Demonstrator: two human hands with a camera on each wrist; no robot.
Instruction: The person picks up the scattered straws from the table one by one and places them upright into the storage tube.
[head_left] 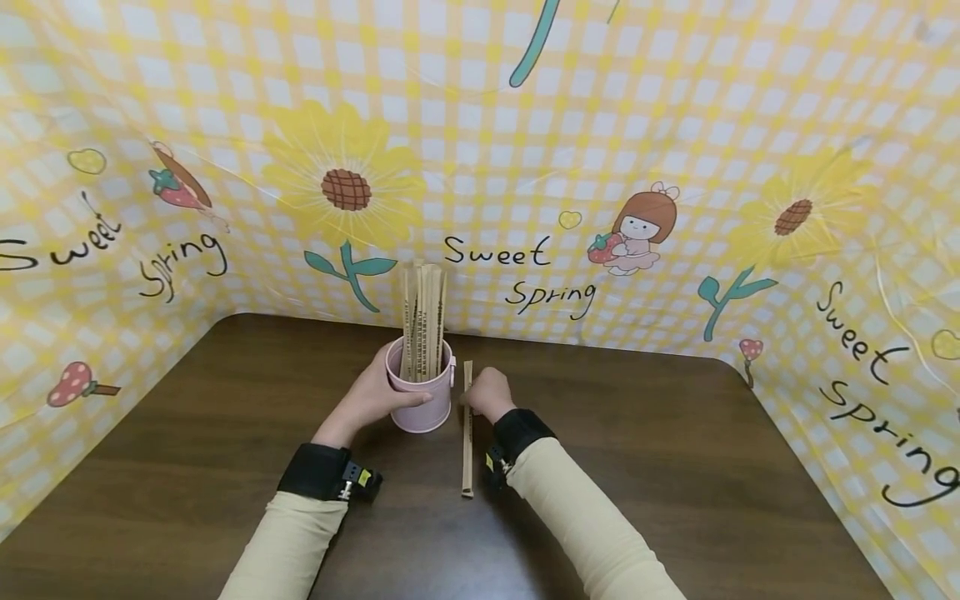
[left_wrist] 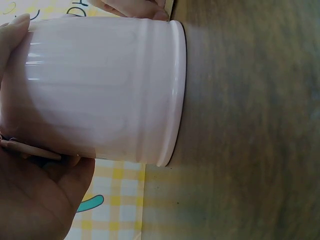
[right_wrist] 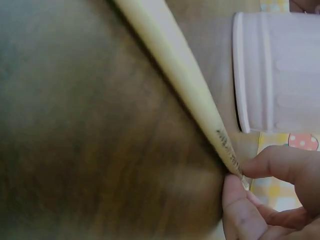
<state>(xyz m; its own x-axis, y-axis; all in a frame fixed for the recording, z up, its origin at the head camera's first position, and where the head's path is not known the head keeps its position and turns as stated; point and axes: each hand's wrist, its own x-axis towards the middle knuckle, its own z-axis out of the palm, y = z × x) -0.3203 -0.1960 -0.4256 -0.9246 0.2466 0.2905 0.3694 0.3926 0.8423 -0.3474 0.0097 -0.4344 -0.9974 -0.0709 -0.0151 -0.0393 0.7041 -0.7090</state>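
A small pink bucket [head_left: 422,408] stands upright on the table, holding several long, thin paper-wrapped sticks [head_left: 423,321] with dark print. My left hand [head_left: 378,392] grips its left side, thumb across the front and the other fingers round the back. One more paper-wrapped stick [head_left: 467,458] lies lengthwise on the tabletop, just right of the bucket. Thumb and forefinger of my right hand [head_left: 491,393] pinch this stick toward its far end, and the right wrist view shows the fingertips [right_wrist: 235,187] on it. What is inside the wrapper is hidden.
The dark wooden table [head_left: 637,467] has rounded far corners. A yellow checked cloth [head_left: 480,167] with printed flowers and lettering rises behind it and along both sides. The bucket's handle fitting [head_left: 452,367] sticks out on its right.
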